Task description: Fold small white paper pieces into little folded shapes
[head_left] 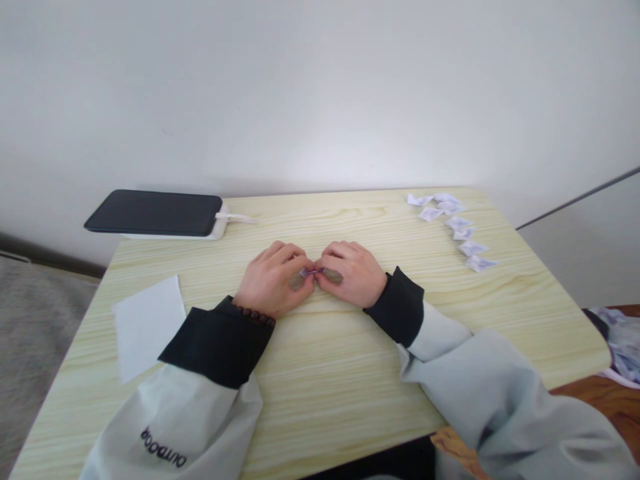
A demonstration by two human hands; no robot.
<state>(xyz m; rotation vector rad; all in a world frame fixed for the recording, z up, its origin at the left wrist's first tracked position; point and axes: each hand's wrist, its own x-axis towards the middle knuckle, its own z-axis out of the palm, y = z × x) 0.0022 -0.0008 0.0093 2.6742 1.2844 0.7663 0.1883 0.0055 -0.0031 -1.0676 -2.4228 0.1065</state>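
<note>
Between my two hands is a small folded piece of white paper (313, 271), mostly covered by the fingers. My left hand (277, 277) pinches its left side with thumb and forefinger. From the other side, my right hand (350, 272) pinches it the same way, and the fingertips of both hands nearly meet. Several small folded paper figures (471, 248) lie in a curved row at the table's back right. A flat sheet of white paper (150, 327) rests on the left, partly behind my left sleeve.
A black phone (155, 212) lies on a white block (217, 230) at the back left, with a white cable (237, 217) plugged in. The pale wooden table (320, 373) meets a white wall at the back. Beyond its right edge is a bag-like container (623, 347) with crumpled contents.
</note>
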